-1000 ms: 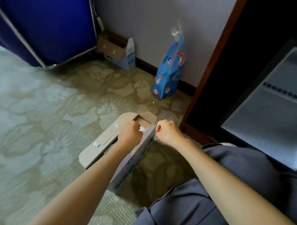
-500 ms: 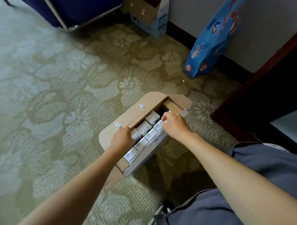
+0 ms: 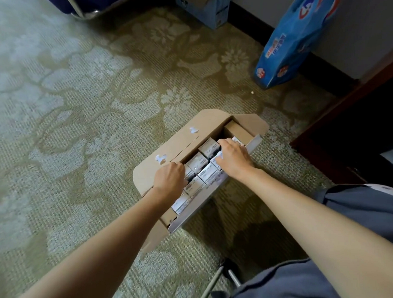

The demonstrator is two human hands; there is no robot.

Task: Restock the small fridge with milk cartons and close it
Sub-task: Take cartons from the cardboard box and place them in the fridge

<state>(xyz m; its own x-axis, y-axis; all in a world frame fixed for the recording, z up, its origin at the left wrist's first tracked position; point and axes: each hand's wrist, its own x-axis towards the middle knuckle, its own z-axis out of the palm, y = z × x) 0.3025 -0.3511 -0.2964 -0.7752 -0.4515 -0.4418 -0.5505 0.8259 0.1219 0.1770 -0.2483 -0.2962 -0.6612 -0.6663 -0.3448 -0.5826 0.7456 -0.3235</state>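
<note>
Head view: an opened cardboard box (image 3: 175, 143) is seen lying on the carpet (image 3: 81, 100), with milk cartons (image 3: 197, 162) packed in rows inside it. Both forearms are extended toward the box. The left hand (image 3: 169, 181) is clenched at the box's left rim, knuckles up, fingers tucked inside; what is grasped cannot be told. The right hand (image 3: 233, 158) is laid palm-down over the box's far right end, fingers curled round one of the milk cartons. A blue bag (image 3: 286, 47) is noted well beyond the box.
</note>
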